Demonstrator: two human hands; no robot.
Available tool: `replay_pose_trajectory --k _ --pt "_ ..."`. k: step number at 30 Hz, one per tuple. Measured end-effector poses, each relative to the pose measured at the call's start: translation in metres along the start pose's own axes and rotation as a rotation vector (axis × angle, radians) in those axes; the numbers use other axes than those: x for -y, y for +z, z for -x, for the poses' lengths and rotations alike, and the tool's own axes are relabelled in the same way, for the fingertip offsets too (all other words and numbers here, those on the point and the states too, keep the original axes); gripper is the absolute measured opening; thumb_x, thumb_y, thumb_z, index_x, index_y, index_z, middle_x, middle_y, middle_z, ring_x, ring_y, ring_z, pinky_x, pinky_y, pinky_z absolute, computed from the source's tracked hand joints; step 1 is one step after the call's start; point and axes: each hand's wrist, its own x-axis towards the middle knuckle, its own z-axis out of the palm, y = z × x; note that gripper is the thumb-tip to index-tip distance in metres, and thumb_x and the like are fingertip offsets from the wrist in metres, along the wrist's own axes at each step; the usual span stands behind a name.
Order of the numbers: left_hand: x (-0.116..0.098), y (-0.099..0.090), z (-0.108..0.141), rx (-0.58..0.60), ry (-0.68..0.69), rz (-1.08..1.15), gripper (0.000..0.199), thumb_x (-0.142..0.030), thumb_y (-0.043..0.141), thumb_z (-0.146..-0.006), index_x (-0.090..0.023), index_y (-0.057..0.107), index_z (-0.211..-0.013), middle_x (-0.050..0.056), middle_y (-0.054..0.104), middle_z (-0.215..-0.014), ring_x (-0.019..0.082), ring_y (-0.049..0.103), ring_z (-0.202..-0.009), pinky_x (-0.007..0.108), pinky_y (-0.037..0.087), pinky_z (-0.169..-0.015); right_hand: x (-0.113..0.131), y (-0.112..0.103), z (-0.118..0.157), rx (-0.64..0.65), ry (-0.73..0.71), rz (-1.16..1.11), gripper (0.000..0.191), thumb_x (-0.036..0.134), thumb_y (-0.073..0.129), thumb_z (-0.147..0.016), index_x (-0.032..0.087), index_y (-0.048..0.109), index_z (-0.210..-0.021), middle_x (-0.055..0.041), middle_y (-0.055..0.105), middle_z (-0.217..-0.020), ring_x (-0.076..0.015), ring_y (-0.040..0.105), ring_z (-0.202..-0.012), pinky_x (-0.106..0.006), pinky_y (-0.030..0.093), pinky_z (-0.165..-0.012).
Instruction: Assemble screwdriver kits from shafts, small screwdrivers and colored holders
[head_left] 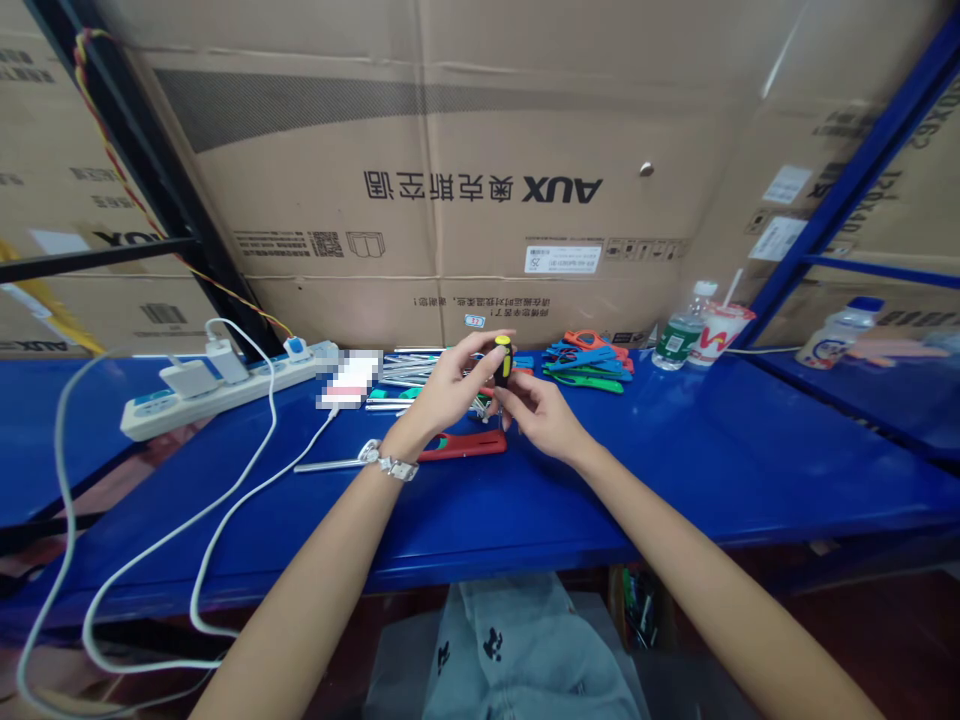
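Observation:
My left hand (450, 385) is closed around the black and yellow handle of a small screwdriver (503, 362), held upright. Just below the handle, my right hand (544, 415) pinches at the screwdriver's thin shaft; whether a screw is between those fingertips too, I cannot tell. Under the shaft a red long-nosed lighter (472, 444) lies flat on the blue table (525, 510), its silver tube reaching left beneath my left wrist. Behind my hands are several silver tubes (409, 370), partly hidden. A pile of blue, green and orange lighter casings (589, 360) lies to the right.
At the left stand a white power strip (225, 390) with chargers, trailing cables and a phone (351, 378). A water bottle (679, 335), a lidded cup with straw (721, 332) and a blue-capped bottle (840, 333) stand right. A cardboard wall (480, 120) closes off the back.

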Motion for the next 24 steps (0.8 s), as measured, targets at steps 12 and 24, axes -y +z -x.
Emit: replay_pose_trajectory --k 12,24 --pt "0.001 0.002 -0.001 -0.102 0.029 -0.057 0.027 -0.044 0.062 -0.094 -0.022 0.066 -0.109 0.007 0.067 -0.1 0.018 0.063 -0.092 0.029 0.051 -0.073 -0.003 0.0 0.0 -0.043 0.004 0.009 0.031 0.053 0.06 -0.094 0.022 0.063 -0.094 -0.0033 0.072 -0.081 -0.0171 0.065 -0.062 -0.033 0.056 -0.063" --pt "0.007 0.011 -0.002 -0.243 0.043 -0.082 0.022 -0.042 0.062 -0.095 -0.022 0.06 -0.104 0.005 0.064 -0.096 0.017 0.061 -0.091 0.03 0.049 -0.077 -0.007 0.004 -0.002 -0.115 0.05 -0.041 0.036 0.057 0.066 -0.088 0.022 0.061 -0.098 -0.0038 0.073 -0.077 -0.0173 0.064 -0.053 -0.03 0.051 -0.05"
